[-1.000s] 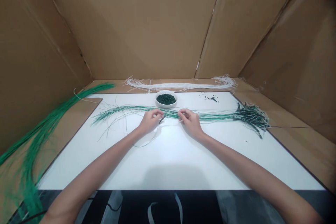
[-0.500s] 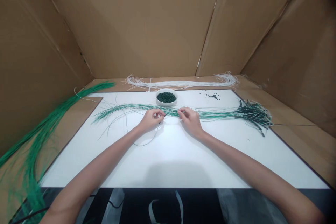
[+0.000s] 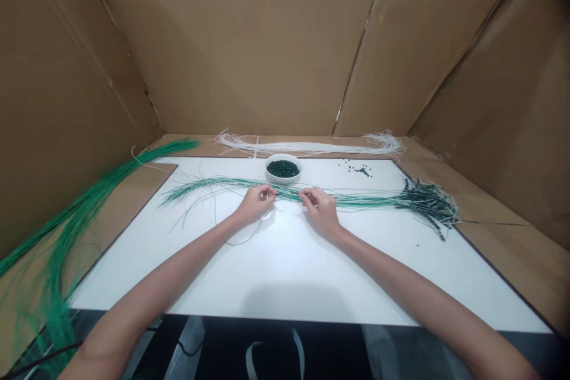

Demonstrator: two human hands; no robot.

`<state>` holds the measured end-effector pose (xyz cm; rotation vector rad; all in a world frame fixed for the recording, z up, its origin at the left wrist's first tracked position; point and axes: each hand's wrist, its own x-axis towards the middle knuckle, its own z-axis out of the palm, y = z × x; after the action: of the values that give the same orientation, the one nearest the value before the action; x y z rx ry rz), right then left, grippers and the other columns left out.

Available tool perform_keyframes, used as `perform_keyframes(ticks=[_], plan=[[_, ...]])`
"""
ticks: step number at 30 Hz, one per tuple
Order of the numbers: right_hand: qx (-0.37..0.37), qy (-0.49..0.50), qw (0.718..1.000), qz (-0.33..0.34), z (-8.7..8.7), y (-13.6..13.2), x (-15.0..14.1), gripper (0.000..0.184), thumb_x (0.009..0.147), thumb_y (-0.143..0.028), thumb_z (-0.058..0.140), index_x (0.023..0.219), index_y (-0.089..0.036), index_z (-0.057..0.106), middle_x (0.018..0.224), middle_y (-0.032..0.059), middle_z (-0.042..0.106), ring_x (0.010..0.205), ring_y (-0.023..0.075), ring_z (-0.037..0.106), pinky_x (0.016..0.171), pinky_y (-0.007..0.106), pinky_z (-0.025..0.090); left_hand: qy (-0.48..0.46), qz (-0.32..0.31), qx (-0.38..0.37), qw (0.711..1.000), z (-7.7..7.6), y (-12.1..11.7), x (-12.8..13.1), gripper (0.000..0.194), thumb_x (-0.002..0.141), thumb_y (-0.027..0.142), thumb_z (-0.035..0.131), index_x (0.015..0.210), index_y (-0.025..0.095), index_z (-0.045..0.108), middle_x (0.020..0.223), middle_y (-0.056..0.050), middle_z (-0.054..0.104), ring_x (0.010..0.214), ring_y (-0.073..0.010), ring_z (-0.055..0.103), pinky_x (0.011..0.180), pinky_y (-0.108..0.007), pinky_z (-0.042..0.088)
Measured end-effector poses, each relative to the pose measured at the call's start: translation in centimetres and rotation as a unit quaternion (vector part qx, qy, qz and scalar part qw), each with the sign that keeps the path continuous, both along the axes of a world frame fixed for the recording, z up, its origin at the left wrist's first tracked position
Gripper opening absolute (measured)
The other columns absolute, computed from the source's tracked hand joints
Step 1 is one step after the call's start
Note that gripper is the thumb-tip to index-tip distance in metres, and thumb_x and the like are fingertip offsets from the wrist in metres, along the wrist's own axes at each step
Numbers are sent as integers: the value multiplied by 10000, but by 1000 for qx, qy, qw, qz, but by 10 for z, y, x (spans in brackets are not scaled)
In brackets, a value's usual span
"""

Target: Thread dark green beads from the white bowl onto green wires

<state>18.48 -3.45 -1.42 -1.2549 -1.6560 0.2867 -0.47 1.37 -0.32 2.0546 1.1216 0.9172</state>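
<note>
My left hand point(image 3: 256, 204) is closed in a pinch over the near side of a bundle of green strings point(image 3: 360, 200). A thin string point(image 3: 244, 241) loops from it down onto the white board and back to the left. Facing it across a small gap, my right hand point(image 3: 321, 209) also pinches with thumb and forefinger. What lies between those fingertips is too small to make out. Just beyond the hands stands a white bowl point(image 3: 284, 180) of dark green beads point(image 3: 282, 168). The bundle's right end carries dark beaded tips point(image 3: 427, 205); its left end fans out loosely.
Loose dark beads point(image 3: 363, 170) lie scattered on the white board point(image 3: 294, 267), right of the bowl. A bundle of white strings point(image 3: 303, 147) stretches along the back. Long green strings point(image 3: 84, 208) hang over the left side. Cardboard walls point(image 3: 231, 59) enclose the back and both sides.
The view has tilted and shifted slightly. Both hands keep their pinch near the bundle, and the right hand's fingertips have moved a little closer to the left hand.
</note>
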Motion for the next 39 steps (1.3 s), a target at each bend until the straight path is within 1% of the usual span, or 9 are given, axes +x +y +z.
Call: perform_keyframes(ticks=[5,7,13,19,24,27,30,34,39], plan=[[15,-9,1000,3,-1,0,0,189,814,-283,432,790,-188,592,769,46,608,665,162,554,590,276,436,-5,38,7,999,1,-2,1,152,715,226,474,737,133,593,696,-14,602,630,-114,510,602,-216,392],[21,-17,1000,6,0,0,-1,186,818,-280,429,791,-190,589,770,47,608,682,167,553,597,276,434,-4,44,12,999,1,-2,1,153,720,239,477,707,133,587,679,-14,598,627,-114,505,596,-214,386],[19,-34,999,9,-2,0,0,178,825,-267,424,790,-186,578,768,41,600,656,159,548,614,277,426,0,41,25,999,0,-1,1,145,717,251,491,689,135,573,645,8,564,592,-99,466,583,-207,358],[17,-46,999,16,-4,2,1,181,830,-265,409,801,-186,569,769,40,589,639,160,548,620,277,417,-11,12,34,999,2,-2,0,172,738,285,485,692,138,562,602,25,515,575,-93,439,553,-198,330],[7,-30,999,12,-4,3,2,173,826,-236,409,801,-177,571,777,36,586,581,140,538,626,275,405,-19,-31,36,999,3,-3,-1,210,761,311,476,759,135,591,702,-4,587,629,-105,479,583,-203,353],[-3,-14,1000,2,-3,5,3,177,820,-227,407,781,-173,571,758,33,581,563,136,531,615,272,403,-20,-42,19,999,1,-2,-1,254,766,350,485,822,139,614,793,-28,633,697,-126,528,636,-214,384],[-11,-6,1000,-5,-3,6,3,177,818,-219,404,774,-169,568,736,23,564,528,122,521,601,268,399,-22,-41,5,999,-2,-1,-1,272,759,361,501,846,138,629,837,-45,653,758,-148,560,681,-226,408],[-8,-25,1000,-4,-4,6,3,177,818,-186,396,791,-172,570,720,15,548,536,120,523,611,265,395,-14,-29,43,999,-5,2,-1,250,768,315,494,867,139,642,843,-50,652,744,-144,561,664,-224,411],[-6,-46,999,5,-5,6,3,204,819,-154,382,836,-180,583,745,15,536,534,113,517,614,263,395,-7,-41,88,995,-5,2,-2,243,791,271,465,889,148,651,838,-48,623,718,-126,538,629,-211,395]])
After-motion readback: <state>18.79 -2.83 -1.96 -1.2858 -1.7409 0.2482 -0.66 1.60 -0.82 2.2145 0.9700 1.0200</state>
